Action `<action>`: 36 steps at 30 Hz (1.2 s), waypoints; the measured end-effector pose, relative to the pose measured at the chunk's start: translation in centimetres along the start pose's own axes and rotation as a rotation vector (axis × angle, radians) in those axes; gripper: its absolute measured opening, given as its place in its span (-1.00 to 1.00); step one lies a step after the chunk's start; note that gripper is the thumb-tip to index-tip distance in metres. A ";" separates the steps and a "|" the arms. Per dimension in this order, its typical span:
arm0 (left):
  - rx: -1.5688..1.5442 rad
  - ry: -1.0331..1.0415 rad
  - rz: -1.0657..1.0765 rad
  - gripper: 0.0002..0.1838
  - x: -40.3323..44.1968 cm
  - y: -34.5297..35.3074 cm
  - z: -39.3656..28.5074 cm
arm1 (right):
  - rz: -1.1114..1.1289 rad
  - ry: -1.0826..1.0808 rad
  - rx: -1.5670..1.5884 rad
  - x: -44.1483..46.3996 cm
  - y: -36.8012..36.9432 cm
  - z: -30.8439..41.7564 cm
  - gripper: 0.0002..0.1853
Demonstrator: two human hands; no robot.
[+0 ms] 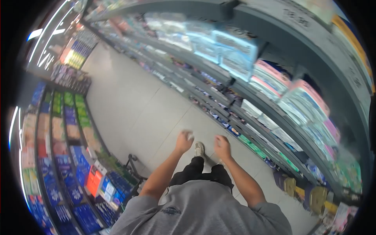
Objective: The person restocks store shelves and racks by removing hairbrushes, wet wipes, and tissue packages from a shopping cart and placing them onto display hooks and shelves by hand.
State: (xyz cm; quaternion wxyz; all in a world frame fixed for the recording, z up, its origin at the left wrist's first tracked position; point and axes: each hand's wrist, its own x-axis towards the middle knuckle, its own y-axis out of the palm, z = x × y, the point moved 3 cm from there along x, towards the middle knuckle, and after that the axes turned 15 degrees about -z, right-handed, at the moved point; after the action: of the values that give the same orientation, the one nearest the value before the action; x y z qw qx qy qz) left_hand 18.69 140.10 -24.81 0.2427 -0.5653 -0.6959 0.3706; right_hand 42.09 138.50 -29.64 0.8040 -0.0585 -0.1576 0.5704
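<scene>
My left hand (184, 141) is held out in front of my body above the floor, its fingers curled and somewhat blurred. A small whitish patch shows at its fingertips, too smeared to name. To the right, my right hand (222, 147) is at about the same height, fingers curled in, with no object visible in it. The hands are apart from each other and touch no shelf. Below them a light-coloured shoe (199, 149) steps forward on the tiled floor (152, 113).
A long grey shelf unit (274, 113) runs along the right, with light-blue packs (237, 49) and pink-and-white packs (305, 102). Shelves of blue boxes (74, 188) stand at left. A dark wheeled basket or cart (131, 166) is beside my left arm. Further racks (70, 78) stand ahead.
</scene>
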 end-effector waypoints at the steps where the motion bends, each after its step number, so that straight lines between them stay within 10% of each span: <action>1: 0.049 -0.099 0.107 -0.56 -2.9 1.9 8.3 | 0.135 0.319 -0.089 -3.0 -1.2 -6.0 -0.76; 4: 0.648 -0.216 0.725 -0.40 -15.5 4.1 30.5 | 0.790 0.273 -0.869 -18.4 -7.9 -35.3 -0.63; 5: 0.755 -0.121 0.937 -0.45 -18.4 -0.8 24.9 | 0.962 0.245 -0.950 -18.4 -10.7 -32.8 -0.66; 6: 0.650 -0.272 0.598 -0.55 -23.9 0.8 34.5 | 1.141 0.201 -1.015 -18.2 -13.6 -29.5 -0.68; 9: 0.223 -0.536 0.433 -0.63 -30.0 -5.2 29.7 | 1.371 -0.153 -1.071 -20.1 -21.3 -27.9 -0.72; 12: 0.003 -1.018 0.224 -0.68 -32.5 -6.0 29.4 | 0.890 0.423 -1.125 -18.0 -22.8 -27.8 -0.68; 13: -0.024 -1.031 0.169 -0.70 -32.5 -5.9 28.8 | 1.149 -0.082 -1.105 -14.7 -18.6 -24.3 -0.59; 16: -0.130 -0.936 0.129 -0.70 -32.0 -2.9 31.1 | 0.219 -0.110 -0.104 -0.1 -8.6 2.3 -0.70; 20: -0.411 -0.495 -0.049 -0.67 -28.0 -3.2 26.0 | -0.192 -0.462 0.040 9.8 -2.9 21.7 -0.76; 23: -0.341 -0.348 -0.188 -0.60 -31.4 -8.0 21.1 | -0.062 -0.590 0.002 9.5 1.2 26.5 -0.76; 28: -0.338 -0.556 -0.296 -0.60 -47.0 -8.6 27.8 | 0.459 -0.227 0.097 -7.2 12.4 13.6 -0.64; 31: -0.153 -0.898 -0.372 -0.58 -62.0 -5.1 34.7 | 1.191 -1.291 -0.577 -25.7 16.9 -1.8 -0.87; 32: -0.084 -1.074 -0.349 -0.60 -67.5 -3.7 36.5 | 1.346 -0.222 -0.487 -32.8 16.1 -2.9 -0.84; 33: -0.066 -1.256 -0.318 -0.64 -72.7 -3.2 36.9 | 1.323 0.019 -0.444 -39.7 14.3 0.0 -0.81; 34: -0.058 -1.464 -0.390 -0.67 -77.8 -1.9 37.2 | 1.459 -0.400 -0.526 -44.8 12.8 5.2 -0.78; 36: -0.126 -1.729 -0.436 -0.70 -85.1 -1.3 34.9 | 1.909 -0.456 -0.313 -50.2 11.3 13.3 -0.76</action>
State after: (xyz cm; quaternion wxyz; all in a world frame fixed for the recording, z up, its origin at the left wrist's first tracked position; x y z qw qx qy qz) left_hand 12.18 49.34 -38.09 -0.3331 0.0443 -0.7467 0.5740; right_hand 12.65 94.20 -29.52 -0.0587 -0.1552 -0.2685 0.9489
